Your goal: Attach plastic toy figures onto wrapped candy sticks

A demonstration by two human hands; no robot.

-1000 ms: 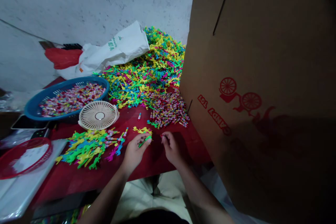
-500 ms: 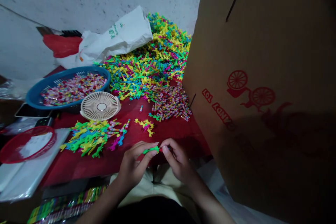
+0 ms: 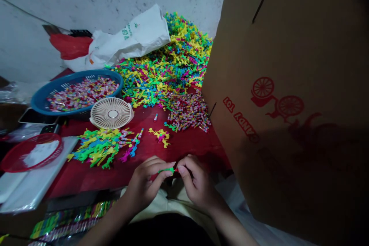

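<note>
My left hand (image 3: 146,178) pinches a small green plastic toy figure (image 3: 166,170) between thumb and fingers, close to the table's front edge. Right beside it, my right hand (image 3: 193,177) is closed on a small tube with a red end (image 3: 176,170); the rest of that tube is hidden by the fingers. The green toy and the red end meet between the two hands. A few yellow and magenta toy figures (image 3: 162,136) lie just beyond my hands. To the left is a heap of green, yellow and blue figures (image 3: 99,146), some with striped tubes attached.
A big pile of coloured figures (image 3: 161,73) stands at the back, with striped tubes (image 3: 188,111) before it. A blue basket (image 3: 37,102) of tubes, a small fan (image 3: 112,113) and a red basket (image 3: 8,165) are left. A large cardboard box (image 3: 276,54) walls the right side.
The view has shifted slightly. Both hands stay together at the table edge, still gripping the green toy and the red-ended tube, with the fingers only slightly moved.
</note>
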